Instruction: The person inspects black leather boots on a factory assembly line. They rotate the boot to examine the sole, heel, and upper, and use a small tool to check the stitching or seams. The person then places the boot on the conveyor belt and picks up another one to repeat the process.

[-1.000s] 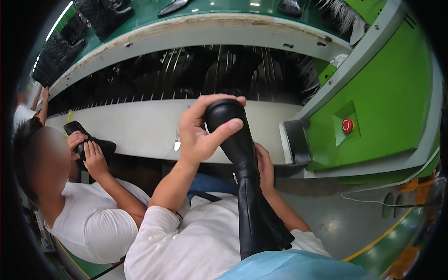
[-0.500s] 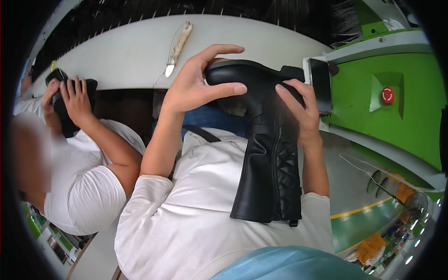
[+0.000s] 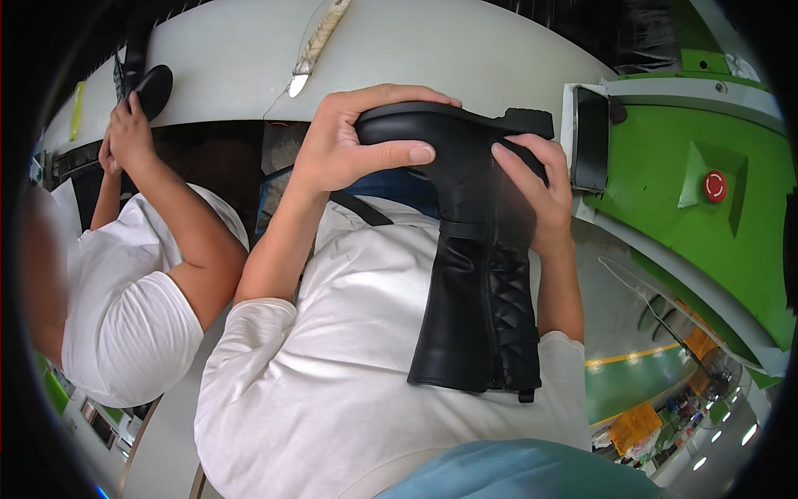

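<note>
- Head view: we see a pale table point(image 3: 224, 66) arching across the top.
- Right: we find a green machine housing point(image 3: 648, 208).
- Left: we note a co-worker point(image 3: 125, 333) in white.
- Lower middle: we see the wearer's white shirt point(image 3: 357, 349).
- Centre: we locate the black boot point(image 3: 470, 274), toe leftward, sole toward the table, quilted shaft lying before the shirt.
- We observe the left hand point(image 3: 337, 150) clamped on the toe, thumb on the upper.
- We observe the right hand point(image 3: 544, 195) clamped about the heel end.
- We mark a second boot point(image 3: 155, 91), dark, at the co-worker's hands point(image 3: 130, 141).
- We mark a knife point(image 3: 320, 40) on the table, blade toward its near edge.
- We mark a red button point(image 3: 715, 186) on the housing.
</note>
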Tool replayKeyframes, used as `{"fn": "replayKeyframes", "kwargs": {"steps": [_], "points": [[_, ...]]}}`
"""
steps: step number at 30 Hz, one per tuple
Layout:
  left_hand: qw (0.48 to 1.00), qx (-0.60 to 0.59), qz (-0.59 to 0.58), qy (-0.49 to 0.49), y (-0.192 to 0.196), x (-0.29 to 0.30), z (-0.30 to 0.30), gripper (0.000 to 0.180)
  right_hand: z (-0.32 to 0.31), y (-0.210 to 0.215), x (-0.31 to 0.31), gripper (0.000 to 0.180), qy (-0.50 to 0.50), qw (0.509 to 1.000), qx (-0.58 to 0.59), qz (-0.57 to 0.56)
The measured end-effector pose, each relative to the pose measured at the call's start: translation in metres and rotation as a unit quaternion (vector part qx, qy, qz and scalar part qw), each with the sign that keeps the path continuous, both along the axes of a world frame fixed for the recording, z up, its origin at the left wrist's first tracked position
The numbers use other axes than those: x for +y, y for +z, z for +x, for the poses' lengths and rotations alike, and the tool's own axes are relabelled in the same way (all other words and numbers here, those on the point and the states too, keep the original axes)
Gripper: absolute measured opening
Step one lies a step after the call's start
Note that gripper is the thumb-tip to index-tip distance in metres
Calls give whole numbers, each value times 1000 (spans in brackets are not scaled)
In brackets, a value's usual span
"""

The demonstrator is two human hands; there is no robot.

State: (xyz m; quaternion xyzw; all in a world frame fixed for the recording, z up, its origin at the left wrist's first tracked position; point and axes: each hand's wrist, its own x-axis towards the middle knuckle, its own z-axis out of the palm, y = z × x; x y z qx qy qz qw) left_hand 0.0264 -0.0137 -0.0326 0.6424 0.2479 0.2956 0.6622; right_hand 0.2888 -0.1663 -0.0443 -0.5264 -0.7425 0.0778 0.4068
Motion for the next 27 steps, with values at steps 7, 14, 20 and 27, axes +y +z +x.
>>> {"fn": "replayKeyframes", "kwargs": {"steps": [7,14,20,27], "points": [[998,-21,-46,41,-25,-9,-5,51,1,16,7,66,18,992,44,-113],[994,-59,-78,47,-31,-20,-7,69,38,37,40,60,27,961,92,-259],[1000,10,3,17,-54,-27,-38,82,63,8,52,40,27,857,337,-389],[955,25,263,133,-92,-41,-27,60,41,10,79,53,-131,944,10,-303]]}}
